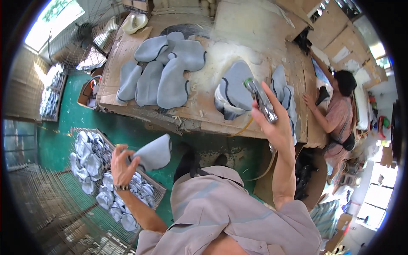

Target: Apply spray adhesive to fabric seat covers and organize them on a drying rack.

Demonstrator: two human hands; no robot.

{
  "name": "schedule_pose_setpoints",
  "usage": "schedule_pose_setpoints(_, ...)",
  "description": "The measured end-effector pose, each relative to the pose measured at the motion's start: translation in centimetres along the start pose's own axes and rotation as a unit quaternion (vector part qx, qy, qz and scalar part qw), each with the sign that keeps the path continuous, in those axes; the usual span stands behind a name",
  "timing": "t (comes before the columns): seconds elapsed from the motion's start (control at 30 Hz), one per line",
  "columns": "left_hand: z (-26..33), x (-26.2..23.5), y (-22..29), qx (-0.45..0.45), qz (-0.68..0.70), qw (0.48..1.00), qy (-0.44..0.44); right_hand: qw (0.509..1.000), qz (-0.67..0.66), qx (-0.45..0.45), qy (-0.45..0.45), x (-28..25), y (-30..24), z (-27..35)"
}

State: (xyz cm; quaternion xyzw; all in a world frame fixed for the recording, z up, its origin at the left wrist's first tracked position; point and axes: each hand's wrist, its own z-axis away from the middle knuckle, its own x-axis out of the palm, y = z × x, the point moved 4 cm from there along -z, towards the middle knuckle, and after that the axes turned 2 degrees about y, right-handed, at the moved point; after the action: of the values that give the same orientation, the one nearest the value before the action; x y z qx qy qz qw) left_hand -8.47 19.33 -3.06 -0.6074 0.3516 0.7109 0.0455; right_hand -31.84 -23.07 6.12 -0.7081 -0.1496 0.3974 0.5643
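Note:
My left hand [123, 165] is closed on the edge of a grey fabric sock-like piece [154, 154], held off the table's near side above the floor. In my right hand [273, 123], raised over the table's front edge, is a shiny metal spray gun [264, 104] with a green part at its tip. A yellowish hose [268, 163] hangs below that hand. Just beyond the gun, another grey piece with black edging [239, 83] stands on the table, its pale underside partly showing. Several similar grey pieces [173, 83] lie grouped at the left, some overlapping.
Cardboard covers the table [199, 121], stained pale in the middle. More grey pieces [285, 91] lie right of the gun. A rack [106, 178] of silvery-grey pieces stands at lower left, near a fan [85, 36]. A co-worker [338, 106] leans at the table's right side.

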Motion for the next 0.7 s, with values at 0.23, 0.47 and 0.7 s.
schedule_pose_setpoints(0.23, 9.3, 0.0, -13.2, -0.212, -0.039, 0.976, -0.024, 0.977, 0.205, -0.05, -0.025, 12.5, 5.5, -17.1)
schedule_pose_setpoints(0.47, 13.6, -2.9, -17.0, -0.3, -0.037, 0.952, 0.047, 0.892, 0.45, -0.003, -0.03, 22.6, 18.6, -26.0)
schedule_pose_setpoints(0.7, 13.7, -3.3, -16.1, -0.34, 0.034, 0.936, 0.088, 0.676, 0.699, -0.146, -0.182, 25.5, 32.4, -26.2)
